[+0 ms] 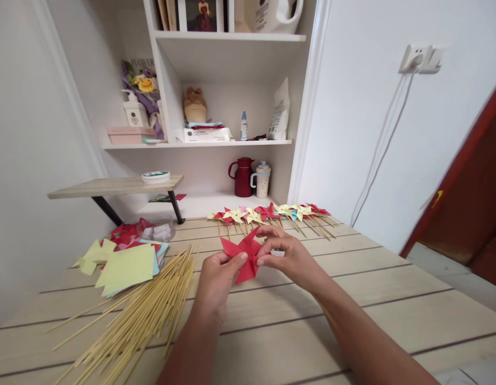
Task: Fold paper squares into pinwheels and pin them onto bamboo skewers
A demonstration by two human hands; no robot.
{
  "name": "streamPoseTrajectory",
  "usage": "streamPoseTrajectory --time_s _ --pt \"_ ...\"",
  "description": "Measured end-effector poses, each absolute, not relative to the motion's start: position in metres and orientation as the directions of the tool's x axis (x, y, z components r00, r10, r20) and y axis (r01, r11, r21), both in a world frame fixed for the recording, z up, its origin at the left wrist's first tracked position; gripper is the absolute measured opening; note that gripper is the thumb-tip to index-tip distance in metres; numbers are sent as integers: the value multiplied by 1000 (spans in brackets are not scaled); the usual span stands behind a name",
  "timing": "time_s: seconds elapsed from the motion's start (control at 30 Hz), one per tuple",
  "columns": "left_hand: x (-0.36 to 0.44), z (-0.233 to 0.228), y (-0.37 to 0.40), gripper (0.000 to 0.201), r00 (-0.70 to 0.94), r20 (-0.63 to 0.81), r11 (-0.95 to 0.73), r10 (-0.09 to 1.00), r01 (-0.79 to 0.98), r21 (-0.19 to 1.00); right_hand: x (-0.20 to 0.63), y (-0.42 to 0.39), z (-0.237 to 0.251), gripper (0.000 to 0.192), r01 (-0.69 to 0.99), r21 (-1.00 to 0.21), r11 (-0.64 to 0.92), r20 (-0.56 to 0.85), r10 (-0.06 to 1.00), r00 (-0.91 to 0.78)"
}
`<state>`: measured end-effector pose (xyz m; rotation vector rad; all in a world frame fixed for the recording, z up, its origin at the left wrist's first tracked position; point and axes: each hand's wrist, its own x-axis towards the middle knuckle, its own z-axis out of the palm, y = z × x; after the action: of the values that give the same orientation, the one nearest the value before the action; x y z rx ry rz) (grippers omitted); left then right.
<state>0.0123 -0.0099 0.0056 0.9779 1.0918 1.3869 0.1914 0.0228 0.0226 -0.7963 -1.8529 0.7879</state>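
Observation:
Between my two hands, above the table, is a red paper pinwheel [245,252] with folded, pointed blades. My left hand [218,275] pinches its left side, thumb laid on the front near the middle. At the right side, my right hand [290,254] grips the paper with thumb and fingers, one blade tip rising beside them. A small clear container [277,252] shows partly behind the right hand. No stick can be seen on the held pinwheel. Finished-looking pinwheels [268,213] in red, yellow, pink and blue lie on sticks farther back.
At left, a heap of thin wooden sticks [152,305] lies by stacked yellow and blue paper sheets [125,267]. Red paper pieces [128,235] and a clear box [162,231] sit behind, near a raised wooden stand [111,186]. A red jug [243,177] and a cup [263,181] stand at the back.

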Motion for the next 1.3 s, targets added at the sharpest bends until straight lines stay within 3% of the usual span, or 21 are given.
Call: streamPoseTrajectory --time_s 0.53,0.73,1.13,1.3 --pt "16 9 -11 28 -160 45 -78 986 -204 976 183 25 14 13 281 -803 525 490 851 -190" --pt "15 9 -10 24 -264 11 -59 964 -174 983 181 21 18 9 260 -779 570 529 821 -215" --pt "17 0 -8 20 -261 140 -152 955 -30 988 179 24 13 11 386 -694 608 573 790 -215" --pt "18 3 -8 15 -255 166 -183 953 -48 982 178 25 13 11 390 -685 616 584 783 -211"
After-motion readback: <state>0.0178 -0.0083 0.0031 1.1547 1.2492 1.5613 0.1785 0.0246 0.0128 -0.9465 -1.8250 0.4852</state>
